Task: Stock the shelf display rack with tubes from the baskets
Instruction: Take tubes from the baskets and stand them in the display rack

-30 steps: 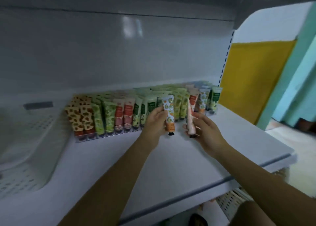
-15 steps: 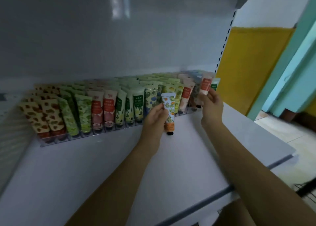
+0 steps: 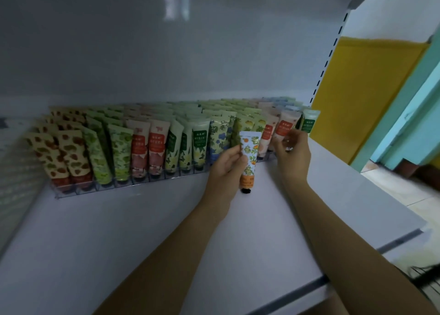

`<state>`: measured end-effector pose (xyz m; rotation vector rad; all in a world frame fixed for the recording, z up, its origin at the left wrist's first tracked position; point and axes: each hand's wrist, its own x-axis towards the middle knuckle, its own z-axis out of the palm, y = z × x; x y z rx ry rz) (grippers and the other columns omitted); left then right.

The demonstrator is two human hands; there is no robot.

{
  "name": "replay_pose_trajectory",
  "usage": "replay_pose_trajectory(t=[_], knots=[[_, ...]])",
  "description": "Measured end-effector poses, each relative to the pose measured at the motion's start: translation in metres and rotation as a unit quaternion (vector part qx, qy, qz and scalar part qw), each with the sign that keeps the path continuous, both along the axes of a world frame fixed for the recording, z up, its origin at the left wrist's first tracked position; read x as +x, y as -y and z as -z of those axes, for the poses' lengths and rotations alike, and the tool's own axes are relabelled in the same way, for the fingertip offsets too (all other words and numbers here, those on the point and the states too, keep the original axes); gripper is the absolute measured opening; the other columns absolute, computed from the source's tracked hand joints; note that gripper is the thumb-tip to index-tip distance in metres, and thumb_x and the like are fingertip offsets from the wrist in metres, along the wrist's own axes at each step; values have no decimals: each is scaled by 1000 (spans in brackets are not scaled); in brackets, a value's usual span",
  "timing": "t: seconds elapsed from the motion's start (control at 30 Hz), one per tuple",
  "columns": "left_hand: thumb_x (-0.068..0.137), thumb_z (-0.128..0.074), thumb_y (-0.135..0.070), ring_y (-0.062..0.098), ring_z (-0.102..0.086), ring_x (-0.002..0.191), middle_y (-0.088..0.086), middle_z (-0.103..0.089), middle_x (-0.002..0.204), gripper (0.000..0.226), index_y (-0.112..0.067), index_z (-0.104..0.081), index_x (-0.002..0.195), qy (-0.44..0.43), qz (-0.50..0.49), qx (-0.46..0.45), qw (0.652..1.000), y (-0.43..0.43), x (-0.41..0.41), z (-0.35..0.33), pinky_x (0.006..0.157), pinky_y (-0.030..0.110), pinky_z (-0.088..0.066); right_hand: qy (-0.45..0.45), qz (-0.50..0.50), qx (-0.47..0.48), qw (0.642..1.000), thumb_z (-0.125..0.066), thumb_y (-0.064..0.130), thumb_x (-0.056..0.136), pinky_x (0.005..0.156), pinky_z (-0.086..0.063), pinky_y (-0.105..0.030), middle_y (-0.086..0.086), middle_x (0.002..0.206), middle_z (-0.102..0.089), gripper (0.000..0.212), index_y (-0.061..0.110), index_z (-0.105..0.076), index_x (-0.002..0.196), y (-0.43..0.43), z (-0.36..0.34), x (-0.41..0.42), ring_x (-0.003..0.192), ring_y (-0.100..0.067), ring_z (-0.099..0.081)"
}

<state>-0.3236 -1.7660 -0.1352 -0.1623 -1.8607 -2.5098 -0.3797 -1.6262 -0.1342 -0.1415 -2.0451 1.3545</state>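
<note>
The left hand (image 3: 227, 165) pinches the orange tube (image 3: 248, 157) by its upper half, thumb and fingers curled against its left edge; the tube hangs upright, cap down, the cap just above the shelf (image 3: 142, 231); it sits just in front of the rack (image 3: 133, 187), right of the rack's middle, and is in no lane yet. The right hand (image 3: 294, 152) is at the rack's right end, toward the shelf's back right corner; its fingers are blurred against a pink tube (image 3: 284, 126), and I cannot tell whether they grip it or only touch it.

The rows (image 3: 152, 145) stand packed and leaning, front to back.

Likely trouble:
- A one-edge pinch gives little hold against twist; the orange tube may swivel or slip as it is pushed between neighbours.
- Pressing it into a full lane could tip the leaning tubes behind or beside it, one knocking the next.
- It may land in a lane of another pattern, since several look alike from here.
- The green tube (image 3: 310, 122) stands last at the rack's right end; a careless right hand could drag it out toward the shelf's right edge.
</note>
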Motion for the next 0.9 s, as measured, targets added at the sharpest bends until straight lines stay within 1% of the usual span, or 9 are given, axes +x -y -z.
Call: replay_pose_trajectory(t=[0.1, 0.23, 0.33, 0.4, 0.47, 0.53, 0.6, 0.77, 0.9], knots=[[93, -50, -8, 1, -59, 83, -5, -62, 101, 24, -22, -52, 113, -8, 1, 2, 1000, -1, -1, 1, 69, 13, -50, 21, -6, 33, 999, -60, 15, 88, 57, -35, -12, 5, 93, -57, 24, 6, -53, 109, -2, 3, -1, 81, -10, -52], [93, -49, -7, -3, -58, 81, -14, -61, 95, 25, -22, -51, 114, -8, 0, 1, 1000, -1, -1, 1, 66, 9, -49, 12, 22, 48, 999, -57, 17, 90, 68, -35, -20, 4, 96, -52, 25, 5, -53, 112, 2, 1, 2, 84, -11, -51], [93, -49, -7, 0, -59, 82, -11, -62, 97, 26, -21, -51, 115, -1, -1, 6, 1000, 0, 0, -1, 68, 12, -50, -33, 23, 39, 998, -52, 14, 92, 59, -34, -9, 0, 97, -52, 21, 6, -53, 111, 5, -5, 10, 75, -10, -48], [93, -50, -8, 2, -60, 83, -8, -63, 99, 28, -17, -52, 119, 4, -2, 7, 1000, 0, 0, -1, 70, 14, -51, -62, -30, 58, 996, -51, 14, 92, 60, -35, -5, -3, 93, -56, 11, 10, -55, 101, 8, -6, 19, 71, -9, -49], [93, -50, -7, 5, -61, 83, -3, -64, 101, 27, -13, -53, 119, 8, -5, 15, 1000, 0, -1, -1, 72, 20, -51, -76, -111, 81, 988, -50, 25, 90, 62, -39, -11, -1, 84, -58, 10, 16, -56, 91, 14, -5, 27, 72, -14, -54], [92, -51, -6, 9, -61, 83, 2, -65, 103, 27, -8, -54, 119, 13, -12, 26, 999, 0, -2, -1, 74, 25, -50, -59, -180, 111, 976, -50, 33, 86, 64, -41, -15, 7, 80, -57, 15, 20, -57, 87, 20, -2, 32, 72, -11, -54], [92, -51, -5, 15, -62, 89, 8, -64, 109, 27, -7, -54, 119, 19, -14, 34, 999, 0, -3, 1, 81, 32, -49, -36, -217, 123, 968, -53, 30, 83, 64, -39, -14, 10, 78, -53, 11, 20, -58, 84, 23, -2, 33, 69, -10, -51], [91, -54, -6, 13, -61, 95, 0, -65, 103, 25, -17, -57, 113, 3, -29, 8, 1000, 0, -2, -1, 88, 30, -48, -12, -263, 56, 963, -59, 24, 82, 65, -42, -25, 0, 75, -53, 8, 20, -57, 75, 18, -3, 32, 69, -23, -52], [93, -52, -7, 9, -60, 95, 3, -65, 108, 27, -10, -58, 119, -53, -42, -97, 993, -3, -1, 3, 87, 18, -48, -20, -225, 4, 974, -58, 5, 88, 59, -36, -18, 4, 62, -48, 26, 20, -51, 68, 14, -7, 36, 60, -7, -45]])
